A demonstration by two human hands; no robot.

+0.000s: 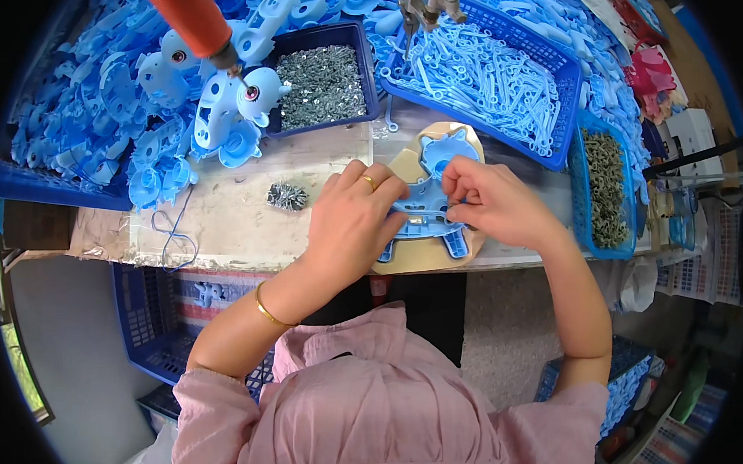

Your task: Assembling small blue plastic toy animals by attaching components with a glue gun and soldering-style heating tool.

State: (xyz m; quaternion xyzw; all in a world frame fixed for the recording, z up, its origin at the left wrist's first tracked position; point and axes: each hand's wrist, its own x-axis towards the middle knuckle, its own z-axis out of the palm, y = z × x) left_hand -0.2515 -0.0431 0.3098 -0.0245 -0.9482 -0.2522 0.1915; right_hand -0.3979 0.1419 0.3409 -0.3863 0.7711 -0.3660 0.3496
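Left of centre, the tabletop offered a low way through, interrupted by a bristly clump and loose string; across the top, the orange screwdriver, dark-blue bin and blue basket stood in the way, while the left hand blocked the left side of the blue shell

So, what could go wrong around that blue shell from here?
The blue shell might shift on its tan board if the left hand eases off. That hand could also brush the nearby pile of small metal pieces and scatter them. Fingertips of the right hand may slip at the shell's edge.
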